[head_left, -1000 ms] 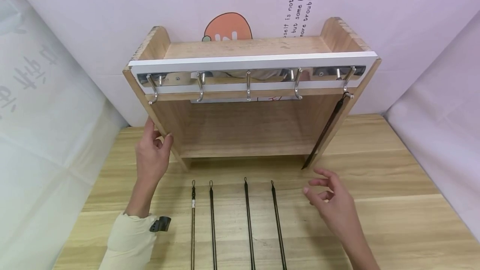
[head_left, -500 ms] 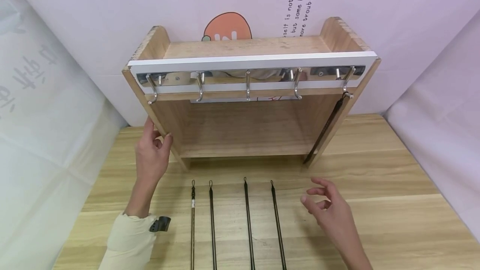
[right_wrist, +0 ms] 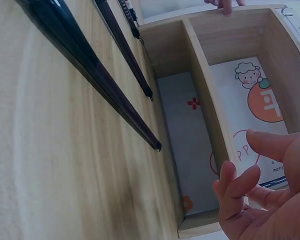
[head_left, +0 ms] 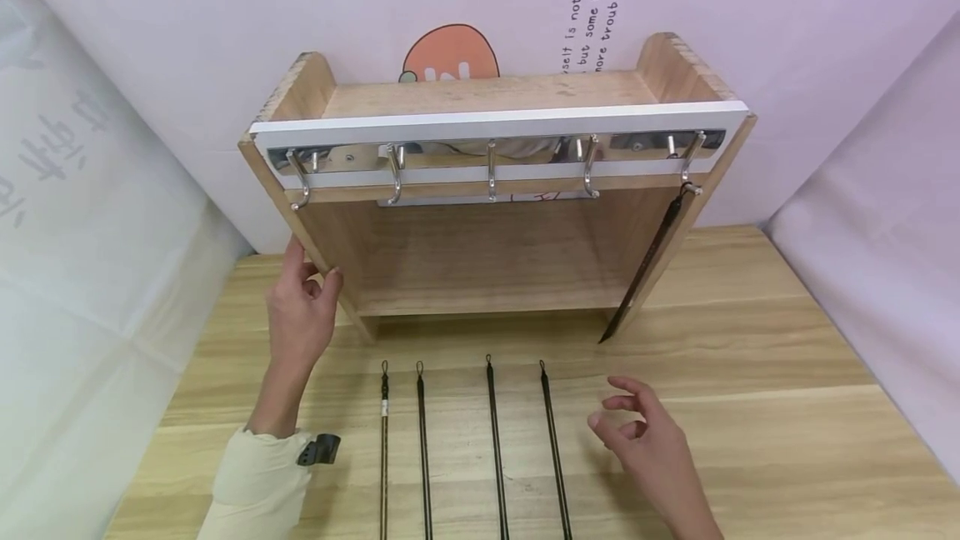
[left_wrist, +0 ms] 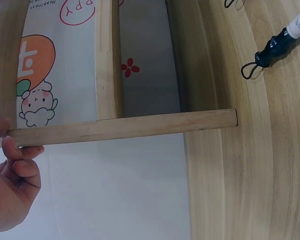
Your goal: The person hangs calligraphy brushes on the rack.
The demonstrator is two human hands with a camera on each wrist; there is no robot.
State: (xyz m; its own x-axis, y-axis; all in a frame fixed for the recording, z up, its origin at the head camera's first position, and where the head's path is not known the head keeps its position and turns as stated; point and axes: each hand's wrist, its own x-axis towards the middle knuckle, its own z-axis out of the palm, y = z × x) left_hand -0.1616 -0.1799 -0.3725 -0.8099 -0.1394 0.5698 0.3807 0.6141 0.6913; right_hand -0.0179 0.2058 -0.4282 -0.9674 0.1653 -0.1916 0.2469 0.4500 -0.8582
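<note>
A wooden shelf rack [head_left: 489, 303] stands on the table, a chrome hook strip [head_left: 528, 152] across its upper front. From the rightmost hook a slim dark rod [head_left: 649, 261] hangs slantwise by its cord loop. My left hand [head_left: 300, 315] grips the front edge of the left side panel [left_wrist: 140, 126], thumb in front and fingers round the outer face. Holding nothing, my right hand [head_left: 648, 444] hovers over the table below the hanging rod, its fingers loosely bent. It shows large in the right wrist view, where the hand [right_wrist: 270, 200] overlaps the rack.
Several slim looped rods, including a labelled one [head_left: 385, 448] and the rightmost [head_left: 556, 448], lie roughly parallel on the wood-grain table [head_left: 757, 340] before the rack. The other hooks hold nothing. A printed white cloth [head_left: 525, 7] hangs behind.
My right hand has drawn back from the hanging rod, toward me and slightly left. That rod's lower end swings a little. My left hand keeps its grip on the side panel.
</note>
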